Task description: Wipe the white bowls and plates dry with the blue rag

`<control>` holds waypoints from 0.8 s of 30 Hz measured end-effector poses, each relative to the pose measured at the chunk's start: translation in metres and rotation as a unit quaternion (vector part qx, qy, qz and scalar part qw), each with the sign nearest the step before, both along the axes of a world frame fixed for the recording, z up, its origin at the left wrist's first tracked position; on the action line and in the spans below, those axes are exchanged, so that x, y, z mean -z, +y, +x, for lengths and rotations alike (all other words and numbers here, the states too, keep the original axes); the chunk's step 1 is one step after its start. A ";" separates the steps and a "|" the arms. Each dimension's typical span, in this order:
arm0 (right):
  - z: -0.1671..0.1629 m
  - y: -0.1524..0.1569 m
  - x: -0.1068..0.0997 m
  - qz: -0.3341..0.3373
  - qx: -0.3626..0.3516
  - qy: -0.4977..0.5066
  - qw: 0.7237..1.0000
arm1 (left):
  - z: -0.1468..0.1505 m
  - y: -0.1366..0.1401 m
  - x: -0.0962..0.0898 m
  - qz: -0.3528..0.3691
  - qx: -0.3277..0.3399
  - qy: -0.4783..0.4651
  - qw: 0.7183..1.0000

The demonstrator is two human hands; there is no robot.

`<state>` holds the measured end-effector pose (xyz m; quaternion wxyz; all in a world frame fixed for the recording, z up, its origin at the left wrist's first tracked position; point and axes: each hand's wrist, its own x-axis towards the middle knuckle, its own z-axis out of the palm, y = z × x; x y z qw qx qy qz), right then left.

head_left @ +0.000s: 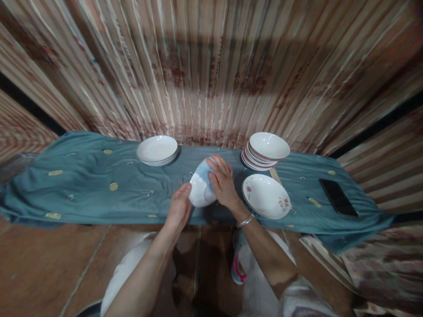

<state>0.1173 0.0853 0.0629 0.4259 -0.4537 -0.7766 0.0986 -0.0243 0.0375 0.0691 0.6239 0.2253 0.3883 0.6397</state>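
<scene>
A glossy white dish (197, 193) is tilted up above the middle of the cloth-covered table. At its left edge my left hand (180, 206) grips the rim, thumb on the near face. My right hand (223, 180) presses a light blue cloth (202, 169) against the dish's upper right part, its fingers bent over the cloth. Part of the dish is hidden behind the cloth and that hand. Just right of my right hand lies a white plate with a floral pattern (266, 196).
A stack of white plates (157, 149) stands back left. Several red-rimmed bowls (269, 146) are stacked back right. A black phone (337, 197) lies near the right end. The green tablecloth (89, 185) hangs over the front edge, and a pleated curtain (205, 66) rises behind.
</scene>
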 end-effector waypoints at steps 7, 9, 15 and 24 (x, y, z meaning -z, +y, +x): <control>0.015 0.017 0.023 -0.089 0.009 0.173 0.981 | -0.004 0.000 0.002 -0.015 -0.019 -0.003 1.000; 0.017 0.020 0.030 -0.116 0.014 0.218 0.969 | -0.005 0.000 0.002 -0.016 -0.020 -0.004 1.000; 0.021 0.024 0.051 -0.200 0.044 0.307 0.930 | -0.007 0.000 0.002 -0.016 -0.025 -0.006 1.000; 0.026 0.020 0.083 -0.253 0.041 0.361 0.897 | -0.009 0.000 0.001 -0.024 -0.035 -0.028 0.999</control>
